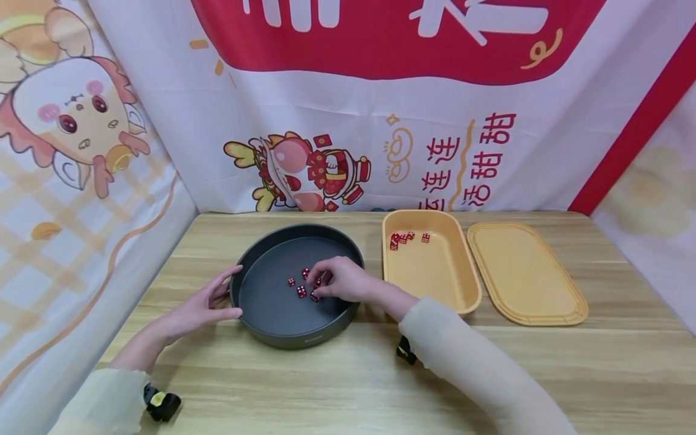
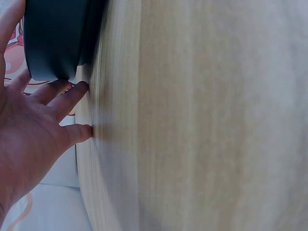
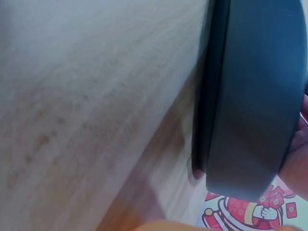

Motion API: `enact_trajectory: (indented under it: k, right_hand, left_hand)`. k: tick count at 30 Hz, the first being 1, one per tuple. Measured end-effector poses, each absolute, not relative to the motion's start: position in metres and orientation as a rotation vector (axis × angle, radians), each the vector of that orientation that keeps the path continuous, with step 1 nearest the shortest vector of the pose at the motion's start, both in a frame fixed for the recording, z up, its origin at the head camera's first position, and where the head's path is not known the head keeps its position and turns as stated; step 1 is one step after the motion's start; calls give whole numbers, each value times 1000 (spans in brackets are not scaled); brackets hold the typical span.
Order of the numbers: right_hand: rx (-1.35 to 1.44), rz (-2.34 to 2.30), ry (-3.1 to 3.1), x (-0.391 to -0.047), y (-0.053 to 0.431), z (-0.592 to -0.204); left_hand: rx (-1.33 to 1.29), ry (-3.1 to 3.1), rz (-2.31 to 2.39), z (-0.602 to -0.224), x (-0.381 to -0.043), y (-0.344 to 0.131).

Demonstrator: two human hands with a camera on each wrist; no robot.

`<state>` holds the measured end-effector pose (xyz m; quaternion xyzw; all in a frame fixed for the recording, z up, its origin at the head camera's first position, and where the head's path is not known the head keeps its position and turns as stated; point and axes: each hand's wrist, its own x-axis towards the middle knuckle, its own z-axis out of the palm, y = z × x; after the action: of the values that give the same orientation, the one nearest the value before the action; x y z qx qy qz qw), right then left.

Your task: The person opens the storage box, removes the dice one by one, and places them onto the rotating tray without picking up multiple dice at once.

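Observation:
A round dark grey pan (image 1: 272, 302) stands on the table with several red dice (image 1: 301, 292) on its floor. My left hand (image 1: 209, 299) is spread at the pan's left side, fingers and thumb touching its outer wall. In the left wrist view, the fingers of the left hand (image 2: 43, 115) lie against the pan's dark side (image 2: 55, 41). My right hand (image 1: 342, 280) reaches over the right rim into the pan, fingers bent down, thumb and fingertips right among the dice. I cannot tell whether a die is pinched. In the right wrist view, the pan's wall (image 3: 255, 106) hides most of that hand.
Right of the pan is a yellow-orange rectangular container (image 1: 429, 272) with several red dice (image 1: 402, 238) at its far left. Its matching flat lid (image 1: 527, 272) lies to the right. A printed cloth (image 1: 337, 109) hangs behind the wooden table (image 1: 304, 386).

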<state>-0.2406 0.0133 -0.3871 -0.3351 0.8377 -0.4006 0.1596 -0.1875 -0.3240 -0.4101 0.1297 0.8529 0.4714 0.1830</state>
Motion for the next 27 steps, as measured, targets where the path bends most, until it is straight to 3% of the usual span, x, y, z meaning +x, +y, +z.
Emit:
enact_trajectory:
  k: [27]
  right_hand:
    - [-979, -1261, 2541, -227, 128, -348]
  left_hand:
    - [383, 2411, 1324, -410, -186, -323]
